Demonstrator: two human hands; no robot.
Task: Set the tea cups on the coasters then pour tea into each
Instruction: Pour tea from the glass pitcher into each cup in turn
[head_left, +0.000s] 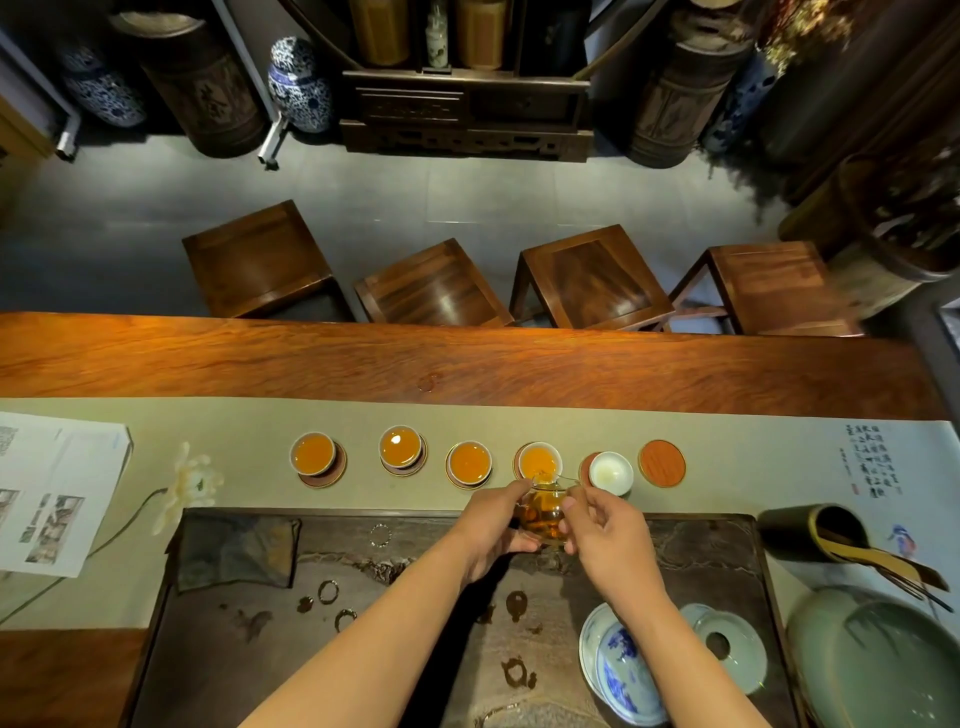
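Observation:
Several small white tea cups stand in a row on round coasters on the beige runner. The three on the left (313, 453) (400, 447) (469, 462) hold amber tea. A fourth cup (540, 461) also holds tea, and the glass pitcher (543, 512) tilts its spout over that cup's rim. My left hand (496, 525) grips the pitcher from the left. My right hand (605, 530) holds its right side with curled fingers. A fifth cup (611, 472) on its coaster looks empty. The red coaster (662, 463) at the far right carries no cup.
A dark stone tea tray (395, 613) with wet tea stains lies under my arms. A blue-and-white gaiwan (615, 670) and a celadon lid (730, 647) sit on its right. A green basin (878, 665), a tool holder (810, 530), a folded cloth (239, 553) and papers (57, 493) flank it.

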